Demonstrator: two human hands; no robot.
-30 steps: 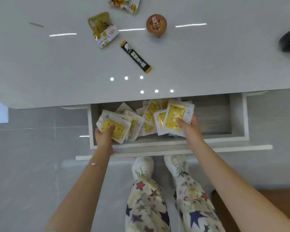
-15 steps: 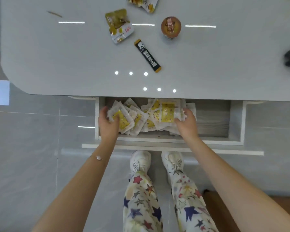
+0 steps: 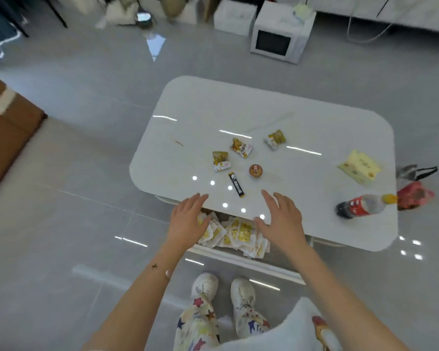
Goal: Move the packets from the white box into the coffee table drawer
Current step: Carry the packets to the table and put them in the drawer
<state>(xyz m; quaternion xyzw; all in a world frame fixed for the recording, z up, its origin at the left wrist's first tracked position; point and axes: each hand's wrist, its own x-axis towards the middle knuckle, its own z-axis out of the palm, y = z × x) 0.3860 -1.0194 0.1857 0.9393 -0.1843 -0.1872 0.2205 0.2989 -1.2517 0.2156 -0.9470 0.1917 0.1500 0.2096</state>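
Our left hand (image 3: 188, 221) and right hand (image 3: 281, 219) hovered, fingers (image 3: 269, 197) straight, spread, released; packets (image 3: 236, 233) lay beneath them in the drawer (image 3: 281, 260).

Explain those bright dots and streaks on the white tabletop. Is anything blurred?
Head view: the bright dots and streaks are light glare on the glossy white coffee table; the top-left corner is motion-smeared; edges bend from the wide lens.

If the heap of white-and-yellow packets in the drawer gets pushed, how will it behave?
The flat white-and-yellow packets probably weigh little and flex easily, looking like thin sachets. Loosely overlapped in the open white drawer, they would likely slide over one another and scatter rather than move as one block.
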